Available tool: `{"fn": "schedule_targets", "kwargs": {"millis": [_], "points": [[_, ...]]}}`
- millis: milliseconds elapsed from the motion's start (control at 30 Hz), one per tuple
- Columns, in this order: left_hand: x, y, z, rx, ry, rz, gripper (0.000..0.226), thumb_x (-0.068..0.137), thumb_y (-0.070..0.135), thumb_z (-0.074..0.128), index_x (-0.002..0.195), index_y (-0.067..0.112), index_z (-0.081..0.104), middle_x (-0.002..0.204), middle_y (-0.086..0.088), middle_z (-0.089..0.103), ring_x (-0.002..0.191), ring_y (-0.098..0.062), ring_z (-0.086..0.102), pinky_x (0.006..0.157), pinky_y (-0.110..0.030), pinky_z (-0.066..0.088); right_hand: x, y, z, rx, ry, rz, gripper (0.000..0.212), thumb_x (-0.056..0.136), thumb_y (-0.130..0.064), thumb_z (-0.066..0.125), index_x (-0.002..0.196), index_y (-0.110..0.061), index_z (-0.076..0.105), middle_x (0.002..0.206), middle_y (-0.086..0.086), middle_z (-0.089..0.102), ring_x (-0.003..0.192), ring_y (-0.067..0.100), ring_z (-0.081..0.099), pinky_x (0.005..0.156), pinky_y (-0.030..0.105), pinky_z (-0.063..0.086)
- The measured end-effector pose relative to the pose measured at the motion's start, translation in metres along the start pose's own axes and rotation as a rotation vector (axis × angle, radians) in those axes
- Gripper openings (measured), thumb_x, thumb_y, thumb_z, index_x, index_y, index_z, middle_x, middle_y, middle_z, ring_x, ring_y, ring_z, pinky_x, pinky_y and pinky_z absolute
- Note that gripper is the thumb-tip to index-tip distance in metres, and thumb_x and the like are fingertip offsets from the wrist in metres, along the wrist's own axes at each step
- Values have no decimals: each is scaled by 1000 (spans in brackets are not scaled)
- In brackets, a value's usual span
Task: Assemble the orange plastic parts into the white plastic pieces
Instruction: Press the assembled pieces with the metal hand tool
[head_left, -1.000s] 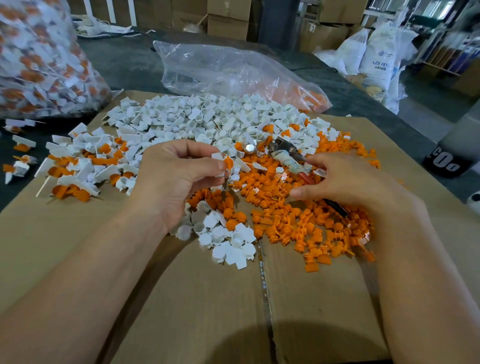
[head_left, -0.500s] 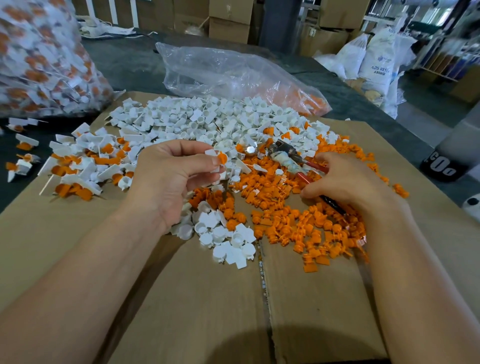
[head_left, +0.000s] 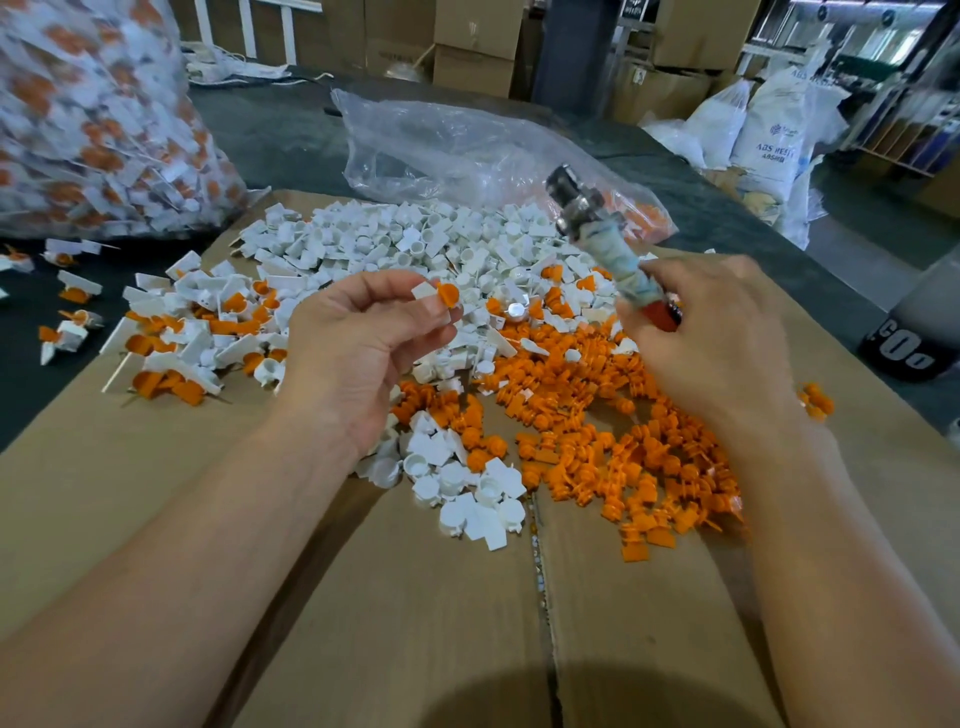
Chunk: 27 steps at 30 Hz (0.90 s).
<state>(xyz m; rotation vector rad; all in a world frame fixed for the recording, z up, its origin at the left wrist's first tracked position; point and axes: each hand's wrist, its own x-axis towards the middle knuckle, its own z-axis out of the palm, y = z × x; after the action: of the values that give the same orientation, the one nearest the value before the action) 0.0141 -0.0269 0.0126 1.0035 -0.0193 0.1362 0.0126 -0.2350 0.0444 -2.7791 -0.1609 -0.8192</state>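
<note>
My left hand (head_left: 358, 348) pinches a white piece with an orange part set in it (head_left: 439, 296), held up above the piles. My right hand (head_left: 711, 332) grips a small hammer-like tool (head_left: 602, 228) by its red handle, metal head raised and tilted up-left, blurred. Loose white pieces (head_left: 415, 244) cover the far half of the cardboard. Loose orange parts (head_left: 623, 441) lie heaped under and in front of my right hand. A small cluster of white pieces (head_left: 467, 488) sits near the cardboard seam.
Joined white-and-orange pieces (head_left: 176, 353) lie at the left of the cardboard sheet (head_left: 363, 597), some on the dark table (head_left: 31, 332). A full bag of them (head_left: 88, 119) stands far left. A clear plastic bag (head_left: 467, 150) lies behind the piles. A dark cylinder (head_left: 914, 332) stands at right.
My right hand has lifted the tool off the orange pile and swung its head upward. My left hand has risen a little with the pinched piece.
</note>
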Motion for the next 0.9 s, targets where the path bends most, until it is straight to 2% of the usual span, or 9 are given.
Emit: {"fn": "schedule_targets", "kwargs": {"millis": [100, 167, 300, 400, 533, 667, 767, 900], "points": [[0, -1, 1, -11, 5, 36, 26, 52, 2, 66, 76, 8, 58, 62, -2, 69, 66, -18, 71, 58, -20, 54, -2, -11, 7, 65, -77, -36, 31, 88, -38, 50, 110, -18, 59, 89, -7, 48, 80, 10, 41, 59, 26, 23], [1, -2, 1, -17, 14, 61, 25, 53, 3, 66, 76, 8, 58, 61, -1, 69, 66, -17, 71, 59, -20, 54, -5, -16, 11, 87, -129, -72, 35, 88, -38, 50, 116, -17, 55, 94, -6, 46, 81, 7, 38, 63, 24, 23], [3, -3, 2, -45, 48, 91, 27, 53, 4, 67, 78, 8, 58, 59, -1, 68, 63, -15, 70, 59, -21, 54, -9, -24, 17, 110, -251, -111, 44, 88, -40, 49, 126, -18, 45, 103, -6, 38, 92, 10, 41, 73, 23, 27], [4, -4, 3, -48, 60, 106, 27, 53, 3, 66, 78, 7, 58, 54, 2, 64, 59, -12, 68, 59, -22, 55, -10, -27, 21, 96, -302, -113, 49, 89, -41, 50, 131, -18, 41, 118, 0, 42, 107, 16, 44, 77, 22, 28], [4, -5, 3, -44, 78, 110, 25, 53, 3, 65, 77, 7, 58, 52, 4, 62, 59, -12, 67, 59, -22, 55, -12, -28, 22, 94, -326, -124, 49, 89, -42, 50, 130, -18, 41, 121, 1, 43, 110, 16, 44, 80, 22, 28], [3, -4, 3, -39, 76, 118, 22, 54, 4, 65, 75, 7, 59, 55, 3, 64, 59, -12, 67, 58, -21, 55, -12, -30, 23, 71, -324, -132, 47, 88, -44, 48, 127, -17, 43, 110, -3, 43, 106, 15, 43, 78, 22, 27], [2, -4, 2, -39, 81, 116, 21, 54, 4, 65, 74, 7, 61, 60, 0, 66, 60, -13, 67, 58, -21, 54, -13, -30, 24, -15, -295, -193, 38, 88, -46, 46, 112, -17, 49, 95, -7, 38, 92, 12, 32, 75, 24, 24], [2, -3, 2, -40, 88, 105, 20, 54, 4, 65, 74, 7, 61, 64, -1, 67, 62, -13, 68, 59, -21, 54, -13, -32, 21, -11, -275, -227, 24, 88, -45, 47, 91, -23, 37, 85, -9, 36, 85, 9, 28, 66, 24, 19]]}}
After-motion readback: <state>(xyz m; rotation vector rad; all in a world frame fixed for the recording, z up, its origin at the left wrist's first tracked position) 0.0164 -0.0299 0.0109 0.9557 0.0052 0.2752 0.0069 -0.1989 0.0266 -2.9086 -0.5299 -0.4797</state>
